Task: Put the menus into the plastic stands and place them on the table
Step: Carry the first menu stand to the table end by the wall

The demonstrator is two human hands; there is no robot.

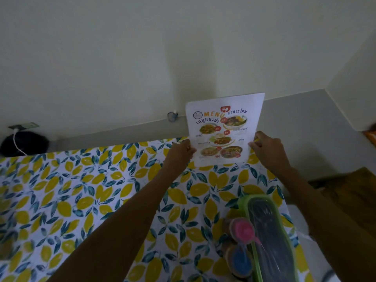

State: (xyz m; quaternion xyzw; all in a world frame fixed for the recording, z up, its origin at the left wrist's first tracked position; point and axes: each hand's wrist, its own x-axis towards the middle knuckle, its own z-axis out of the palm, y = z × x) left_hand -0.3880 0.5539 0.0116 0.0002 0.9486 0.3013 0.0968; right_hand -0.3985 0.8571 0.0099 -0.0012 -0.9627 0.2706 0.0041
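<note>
A white menu sheet (pixel 223 129) with food pictures and orange "MENU" lettering stands upright near the far edge of the table (pixel 81 200), which has a lemon-print cloth. My left hand (pixel 181 153) grips its lower left edge and my right hand (pixel 268 148) grips its lower right edge. I cannot tell whether a clear plastic stand surrounds the sheet. The bottom of the menu touches or nearly touches the tablecloth.
A green-rimmed container (pixel 270 237) with dark contents lies at the near right. Beside it sit jars with a pink lid (pixel 243 230) and a blue lid (pixel 240 259). A grey ledge and wall run behind the table. A dark object with a white cable (pixel 22 143) sits far left.
</note>
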